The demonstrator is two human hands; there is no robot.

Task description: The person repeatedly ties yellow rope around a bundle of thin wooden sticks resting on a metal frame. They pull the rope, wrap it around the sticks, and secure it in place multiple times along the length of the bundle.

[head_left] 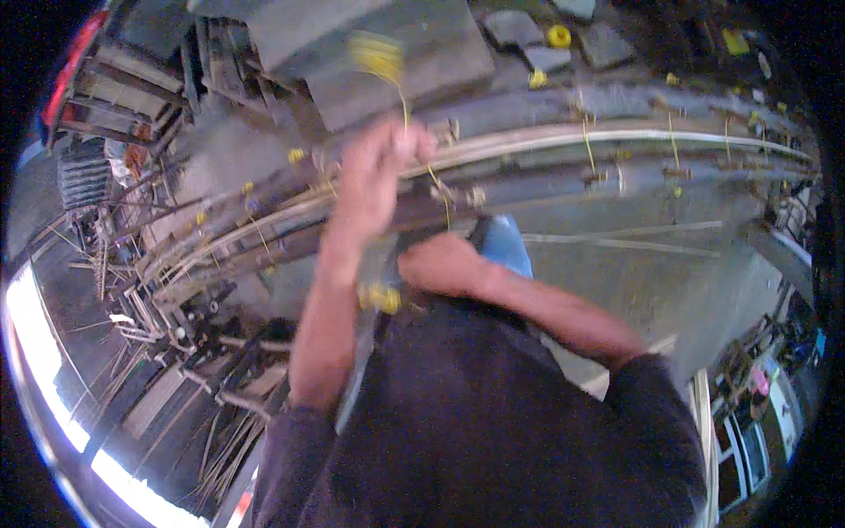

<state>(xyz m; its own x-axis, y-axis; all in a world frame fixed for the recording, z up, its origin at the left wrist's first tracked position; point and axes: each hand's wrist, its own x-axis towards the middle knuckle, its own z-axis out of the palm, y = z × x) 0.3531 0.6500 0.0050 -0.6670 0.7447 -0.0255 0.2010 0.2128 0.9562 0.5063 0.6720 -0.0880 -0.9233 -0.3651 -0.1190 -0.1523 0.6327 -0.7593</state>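
Note:
My left hand (380,167) is closed, somewhat blurred, above a long bent bundle of pale wooden strips (519,143). It pinches a thin yellow cord (405,101). Beyond the fingers, that cord leads to a smeared yellow hank (377,57). On the near side, close to my body, my right hand (440,264) is curled into a fist. A yellow cord comes down over the near rail (528,187) to this fist; the fingers' grip is partly hidden. More yellow ties cross the strips at intervals on both sides of my hands.
Small clamps or brackets (598,179) line the dark rails. Another yellow hank (380,299) is beside my left forearm. A yellow roll (558,36) and grey slabs (515,28) lie beyond the rails. Racks with thin sticks (220,449) stand at the left. Loose strips (616,242) lie on the floor.

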